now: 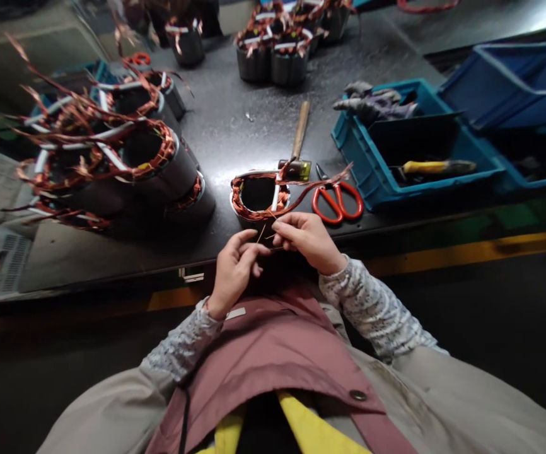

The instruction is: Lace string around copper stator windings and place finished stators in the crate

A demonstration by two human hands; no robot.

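A motor stator (238, 203) with copper windings stands upright at the bench edge, a white sleeve across its top and a bundle of wire leads reaching right. Just in front of it, my left hand (234, 270) is closed, thumb and fingers pinching a thin copper-coloured strand (261, 233). My right hand (308, 239) pinches thin strand ends close to the stator's near rim. Whether the strands are wire or lacing cord I cannot tell. Red-handled scissors (338, 205) lie right of the stator. Behind it rests a hammer (300, 135) with a wooden handle.
Several wound stators (152, 157) are stacked on the left, and another group (289, 60) stands at the back. On the right, a blue bin (372, 173) holds a yellow-handled tool (431, 167) and gloves (377, 102). A second blue bin (514, 88) sits beyond it.
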